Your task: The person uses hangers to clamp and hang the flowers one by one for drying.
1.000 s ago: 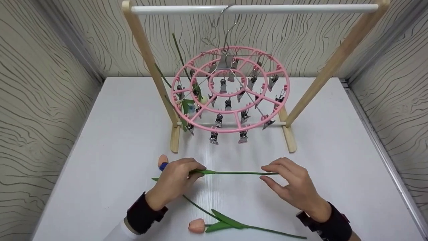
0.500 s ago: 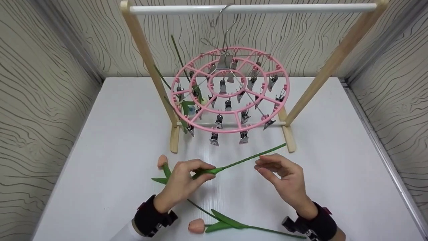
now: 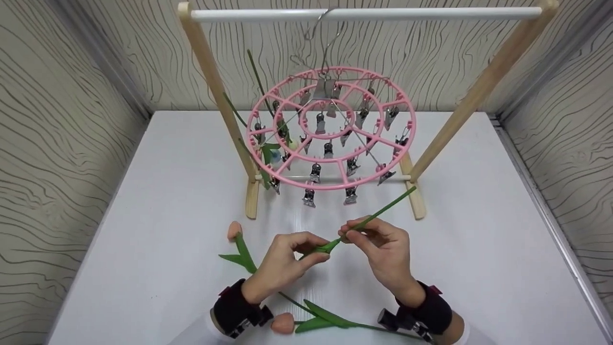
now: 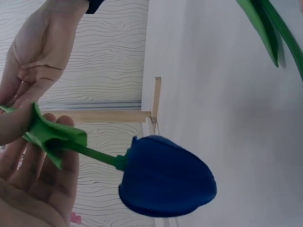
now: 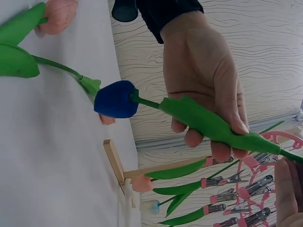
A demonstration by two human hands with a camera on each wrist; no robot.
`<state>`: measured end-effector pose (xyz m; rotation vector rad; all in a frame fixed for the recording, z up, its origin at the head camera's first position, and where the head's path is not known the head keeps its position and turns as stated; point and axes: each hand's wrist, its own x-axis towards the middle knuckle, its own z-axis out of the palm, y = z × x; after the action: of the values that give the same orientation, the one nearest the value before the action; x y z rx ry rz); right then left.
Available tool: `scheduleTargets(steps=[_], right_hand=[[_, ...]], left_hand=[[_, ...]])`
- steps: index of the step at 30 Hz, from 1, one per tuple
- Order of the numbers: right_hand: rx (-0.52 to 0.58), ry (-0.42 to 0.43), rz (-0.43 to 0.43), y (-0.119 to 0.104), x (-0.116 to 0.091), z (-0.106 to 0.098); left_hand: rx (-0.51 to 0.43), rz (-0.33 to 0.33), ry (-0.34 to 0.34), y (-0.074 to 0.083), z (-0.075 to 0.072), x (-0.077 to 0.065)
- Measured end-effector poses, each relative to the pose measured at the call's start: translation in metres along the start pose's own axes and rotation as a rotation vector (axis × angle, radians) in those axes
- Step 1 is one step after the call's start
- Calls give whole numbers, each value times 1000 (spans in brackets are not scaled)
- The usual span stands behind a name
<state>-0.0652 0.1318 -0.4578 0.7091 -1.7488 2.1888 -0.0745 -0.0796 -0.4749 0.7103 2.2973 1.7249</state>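
A blue artificial tulip (image 4: 165, 177) is held over the table in both hands. My left hand (image 3: 287, 261) grips it by its green leaves, between thumb and fingers, as the right wrist view shows well. Its bloom hangs free below that hand and is hidden in the head view. Close beside, my right hand (image 3: 388, 249) pinches the stem just past the leaves. The bare end of the stem (image 3: 395, 202) points up and away to the right, toward the rack's right foot.
Two peach tulips lie on the white table: one bloom (image 3: 283, 323) near the front, another (image 3: 234, 231) left. Behind, a wooden rack (image 3: 483, 86) carries a pink round clip hanger (image 3: 330, 186). Several tulips, including a pale blue one (image 5: 150, 206), hang upside down at its left.
The stem has swung from level to slanting up and right. My left hand has moved right; my right hand let go of the stem end, came left and now pinches nearer the leaves.
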Motion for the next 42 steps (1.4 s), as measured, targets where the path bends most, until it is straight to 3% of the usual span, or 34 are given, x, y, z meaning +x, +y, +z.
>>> scheduleTargets(steps=[7,15,24,29,36,42], right_hand=[[-28,-37,-72,-8,12,1],[-136,-64,-127,-14,20,-3],[-202,-74,-144,-15,25,-3],[-211,-78,-142,-15,24,-4],[-215,-27,-118,-7,16,-14],[-225,-21,-59,10,3,-15]], left_hand=[[32,68,-16,3,1,3],[114,114,3,4,4,4],[106,192,50,5,9,11],[72,170,57,6,7,13],[-57,96,83,13,-3,16],[-85,116,108,20,-13,17]])
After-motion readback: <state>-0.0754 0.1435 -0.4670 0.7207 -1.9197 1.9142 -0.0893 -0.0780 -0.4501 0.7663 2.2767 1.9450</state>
